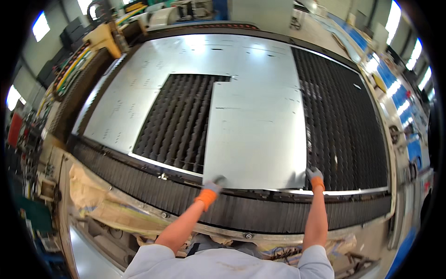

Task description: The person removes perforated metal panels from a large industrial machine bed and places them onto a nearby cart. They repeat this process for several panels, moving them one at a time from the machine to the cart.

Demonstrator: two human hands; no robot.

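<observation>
A flat, shiny metal sheet [258, 135] lies on the slatted bed of a large cutting table, its near edge toward me. My left hand [214, 186], in a grey glove with an orange cuff, is closed on the sheet's near edge by the left corner. On the right, my gloved right hand [314, 175] grips the sheet's side edge close to the near right corner. The fingertips of both hands are partly hidden. Beyond and to the left stretches a larger metal sheet [123, 102] with small slits; the line between the two is hard to make out.
Dark toothed slats [179, 121] show through an opening left of the sheet, and more slats [346, 125] lie to its right. A ribbed dark cover [153, 190] runs along the near side. Brown wrapping [88, 188] hangs at the lower left. A yellow machine part [103, 41] stands far left.
</observation>
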